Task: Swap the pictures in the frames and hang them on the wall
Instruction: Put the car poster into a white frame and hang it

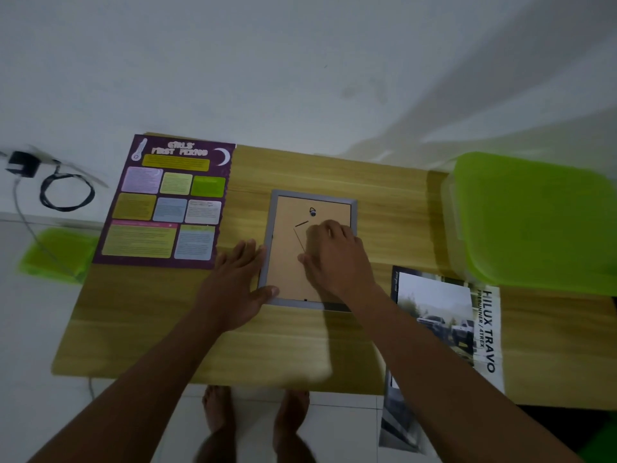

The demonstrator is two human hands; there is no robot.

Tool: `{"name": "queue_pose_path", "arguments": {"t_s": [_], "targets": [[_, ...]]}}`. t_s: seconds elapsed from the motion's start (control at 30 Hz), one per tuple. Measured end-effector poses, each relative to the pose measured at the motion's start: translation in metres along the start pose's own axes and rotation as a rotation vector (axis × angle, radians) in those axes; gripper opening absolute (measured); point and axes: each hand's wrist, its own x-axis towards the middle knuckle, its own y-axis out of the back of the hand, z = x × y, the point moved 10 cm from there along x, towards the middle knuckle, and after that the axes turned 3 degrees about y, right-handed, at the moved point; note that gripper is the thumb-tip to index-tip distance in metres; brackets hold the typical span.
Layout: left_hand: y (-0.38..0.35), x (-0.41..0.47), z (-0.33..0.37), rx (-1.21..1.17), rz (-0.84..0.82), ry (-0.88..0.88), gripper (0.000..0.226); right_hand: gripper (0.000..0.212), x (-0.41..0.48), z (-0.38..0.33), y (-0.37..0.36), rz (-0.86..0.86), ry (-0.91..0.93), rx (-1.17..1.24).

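We read "GIRLS' FIRST PERIOD" across the top of the purple poster (163,202) lying flat at the far left of the wooden worktop (167,329); its coloured boxes hold text too small to make out. At the right, a car brochure (447,325) overhangs the near edge and reads "HILUX TRAVO" with "PRERUNNER / ATREX" beside it, next to a photo of pickup trucks. Between the two papers lies the grey picture frame (312,250), face down, its brown backing board and small metal hanger (313,212) showing.

Our left hand (233,289) lies flat and spread on the worktop, fingers pressed against the frame's left edge, thumb touching its near left corner; it holds nothing. Our right hand (334,255) rests on the backing board with fingers curled down near the frame's right side; we cannot tell whether that grip pinches anything. Both forearms reach in from the near side.

A lime-green plastic lid (534,222) covers a container at the far right.
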Motion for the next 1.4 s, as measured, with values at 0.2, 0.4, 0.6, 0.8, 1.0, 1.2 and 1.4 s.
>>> {"name": "queue_pose_path", "arguments": {"t_s": [0.2, 0.4, 0.6, 0.8, 1.0, 1.2, 1.4], "targets": [[0.003, 0.000, 0.003, -0.034, 0.029, 0.002, 0.086, 0.075, 0.019, 0.005, -0.002, 0.069, -0.288, 0.157], [0.001, 0.000, -0.001, -0.047, 0.024, 0.005, 0.088, 0.087, 0.026, -0.002, -0.005, 0.087, -0.442, 0.178], [0.001, 0.000, -0.001, -0.029, 0.026, -0.003, 0.089, 0.086, 0.027, -0.002, -0.005, 0.103, -0.458, 0.152], [0.000, -0.001, -0.002, -0.032, 0.021, -0.041, 0.092, 0.086, 0.028, -0.002, -0.005, 0.102, -0.456, 0.148], [-0.002, 0.000, -0.003, -0.027, -0.071, -0.040, 0.103, 0.086, 0.029, 0.000, -0.009, 0.090, -0.476, 0.163], [-0.002, 0.000, -0.004, -0.029, -0.068, -0.033, 0.105, 0.087, 0.030, -0.001, -0.009, 0.069, -0.476, 0.156], [-0.001, 0.001, -0.003, -0.028, -0.071, -0.029, 0.104, 0.089, 0.031, 0.000, -0.009, 0.047, -0.470, 0.155]]}}
